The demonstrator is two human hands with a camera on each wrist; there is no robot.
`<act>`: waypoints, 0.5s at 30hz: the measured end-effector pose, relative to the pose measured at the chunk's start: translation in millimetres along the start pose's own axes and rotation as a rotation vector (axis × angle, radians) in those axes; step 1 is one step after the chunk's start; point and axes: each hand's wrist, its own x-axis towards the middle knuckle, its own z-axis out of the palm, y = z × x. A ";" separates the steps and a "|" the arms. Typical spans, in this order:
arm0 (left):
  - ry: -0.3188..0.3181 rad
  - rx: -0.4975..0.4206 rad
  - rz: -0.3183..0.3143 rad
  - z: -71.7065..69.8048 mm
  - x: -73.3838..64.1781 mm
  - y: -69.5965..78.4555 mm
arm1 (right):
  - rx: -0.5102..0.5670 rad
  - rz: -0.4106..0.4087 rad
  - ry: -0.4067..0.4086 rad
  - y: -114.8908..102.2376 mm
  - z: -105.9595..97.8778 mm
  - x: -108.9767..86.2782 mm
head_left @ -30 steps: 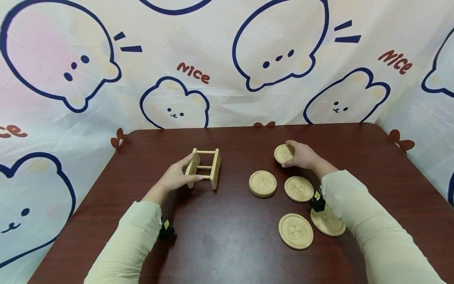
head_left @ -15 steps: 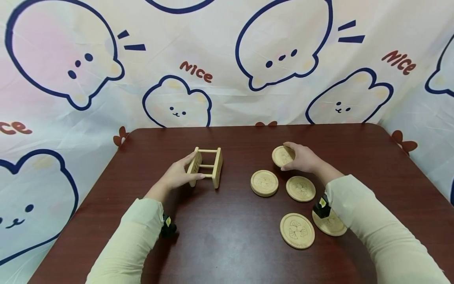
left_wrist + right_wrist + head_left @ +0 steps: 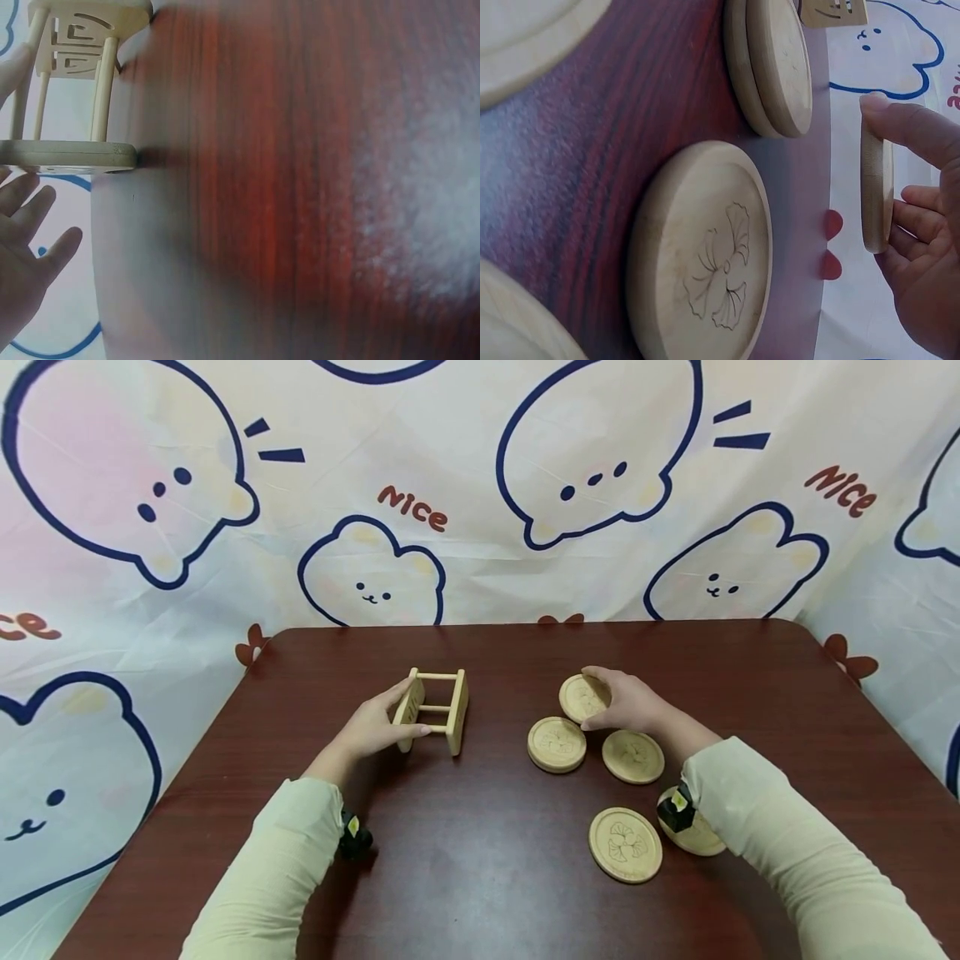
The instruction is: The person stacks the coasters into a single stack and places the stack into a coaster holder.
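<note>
My left hand point(image 3: 367, 728) grips the near left panel of a small wooden coaster rack point(image 3: 458, 714), thumb inside and fingers along the outside. The rack has two side panels joined by rods; cut-out slots show on one panel in the left wrist view. Between thumb and fingers, my right hand point(image 3: 633, 703) holds a round wooden coaster point(image 3: 581, 697), raised over the table in the right wrist view point(image 3: 874, 191). Just in front of it lie two stacked coasters point(image 3: 557, 743). A single coaster point(image 3: 633, 757) with a carved leaf design lies below my right hand.
Nearer the front lie another coaster point(image 3: 625, 846) and one point(image 3: 697, 837) partly hidden by my right wrist's camera point(image 3: 677, 810). Everything rests on a dark red-brown table point(image 3: 450, 877). A cartoon-printed cloth point(image 3: 480, 585) hangs behind its far edge.
My right hand has moved left and slightly nearer with the coaster, bringing it close to the stacked pair. The left hand and the rack stay in place.
</note>
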 end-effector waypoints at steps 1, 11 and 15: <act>-0.001 0.000 0.002 0.3 -0.2 0.0 | -0.004 -0.009 0.001 -0.3 0.9 -0.4; -0.013 0.002 -0.003 0.6 0.9 0.0 | -0.020 -0.058 -0.003 -4.1 9.5 -3.0; -0.014 -0.003 -0.006 0.3 0.7 0.2 | -0.013 -0.062 -0.015 -5.3 12.9 -4.0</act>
